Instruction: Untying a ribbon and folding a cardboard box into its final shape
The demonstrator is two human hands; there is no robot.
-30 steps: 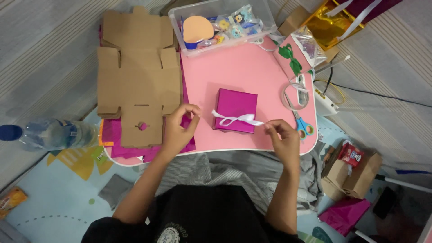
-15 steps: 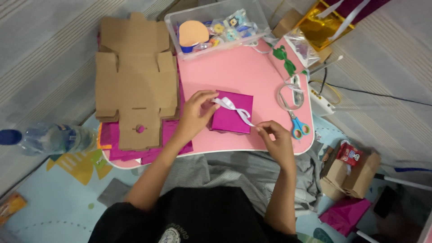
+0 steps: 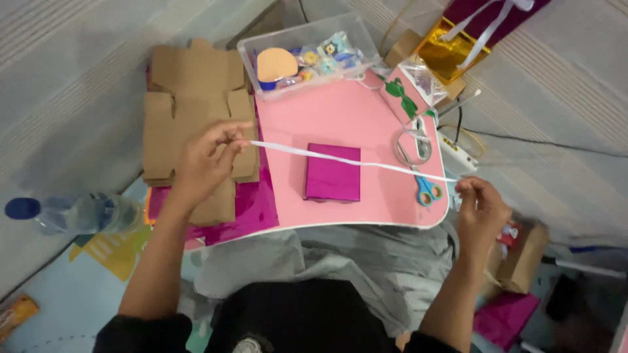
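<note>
Left of centre, the left hand [image 3: 208, 157] pinches one end of a thin white ribbon [image 3: 353, 162]; at the right edge of the frame, the right hand [image 3: 481, 209] pinches the other end. The ribbon runs taut above a small box wrapped in shiny magenta paper [image 3: 332, 172], which lies mid-frame on the pink lap table [image 3: 327, 117], near blue-handled scissors [image 3: 425, 189].

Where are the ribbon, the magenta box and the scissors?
ribbon [image 3: 340, 157], head view, on its mid-span over the box.
magenta box [image 3: 332, 176], head view, on its top face.
scissors [image 3: 426, 190], head view, on a blue handle.
</note>
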